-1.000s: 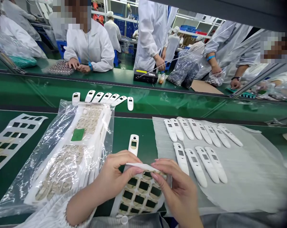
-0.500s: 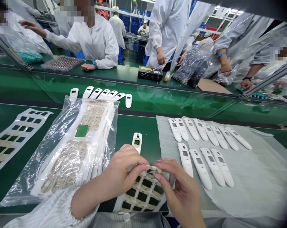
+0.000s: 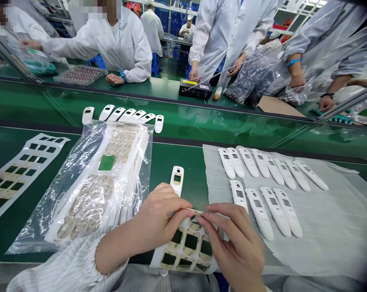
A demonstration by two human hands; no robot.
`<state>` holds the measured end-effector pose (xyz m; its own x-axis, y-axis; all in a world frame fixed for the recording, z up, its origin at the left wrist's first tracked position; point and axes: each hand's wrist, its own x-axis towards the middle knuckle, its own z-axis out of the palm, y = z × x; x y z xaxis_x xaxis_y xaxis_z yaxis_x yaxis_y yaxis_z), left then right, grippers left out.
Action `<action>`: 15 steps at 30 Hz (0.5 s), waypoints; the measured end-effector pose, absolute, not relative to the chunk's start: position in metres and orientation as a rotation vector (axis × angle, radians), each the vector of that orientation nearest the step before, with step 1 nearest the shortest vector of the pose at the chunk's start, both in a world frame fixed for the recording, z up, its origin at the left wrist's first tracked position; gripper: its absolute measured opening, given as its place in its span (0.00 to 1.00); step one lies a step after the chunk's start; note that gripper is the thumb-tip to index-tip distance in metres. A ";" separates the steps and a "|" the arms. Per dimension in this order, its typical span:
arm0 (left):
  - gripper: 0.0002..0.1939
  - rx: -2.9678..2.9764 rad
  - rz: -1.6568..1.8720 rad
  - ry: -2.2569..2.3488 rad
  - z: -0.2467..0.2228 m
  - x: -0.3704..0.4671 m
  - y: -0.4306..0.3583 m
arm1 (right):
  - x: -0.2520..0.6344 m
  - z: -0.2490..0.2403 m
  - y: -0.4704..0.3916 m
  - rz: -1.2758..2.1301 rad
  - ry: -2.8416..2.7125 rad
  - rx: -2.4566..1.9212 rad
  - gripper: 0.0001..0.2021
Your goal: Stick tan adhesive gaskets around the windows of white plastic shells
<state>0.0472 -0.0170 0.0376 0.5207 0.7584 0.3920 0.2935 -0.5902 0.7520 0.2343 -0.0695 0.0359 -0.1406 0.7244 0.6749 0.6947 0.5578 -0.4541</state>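
A sheet of window-shaped adhesive stickers (image 3: 191, 242) hangs between my hands near the table's front edge. My left hand (image 3: 163, 217) pinches its top edge between thumb and fingers. My right hand (image 3: 232, 239) has thumb and forefinger together at the same curled edge, by a sticker there; whether that sticker is loose is hidden by the fingers. Just beyond my left hand lies a white plastic housing (image 3: 177, 178) with a beige frame around its window. Several more white housings (image 3: 260, 209) lie in two rows at my right.
A clear plastic bag (image 3: 76, 190) of sticker sheets, with a green card (image 3: 106, 162) on it, lies left. A used sheet (image 3: 26, 162) is farther left. Small white housings (image 3: 129, 114) line the green conveyor belt (image 3: 198, 121). White foam sheeting (image 3: 323, 219) covers the right side. Co-workers stand across.
The small housings on the belt have shifted left. My right fingers have closed in on the sheet's top edge, which curls less towards me. The left hand keeps its pinch.
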 end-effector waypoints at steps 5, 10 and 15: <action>0.15 1.967 0.872 0.907 0.035 0.044 -0.013 | 0.242 0.045 -0.068 0.113 -1.972 -1.174 0.10; 0.10 1.805 0.754 0.803 0.035 0.044 -0.007 | 0.246 0.046 -0.072 0.186 -1.936 -1.212 0.07; 0.14 1.687 0.682 0.893 0.027 0.049 -0.005 | 0.244 0.041 -0.083 0.178 -1.932 -1.141 0.11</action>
<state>0.0490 -0.0048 0.0274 0.5572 0.8303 0.0080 0.2259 -0.1609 0.9608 0.2444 -0.0832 0.0415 -0.2107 0.7700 0.6022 0.6473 0.5715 -0.5043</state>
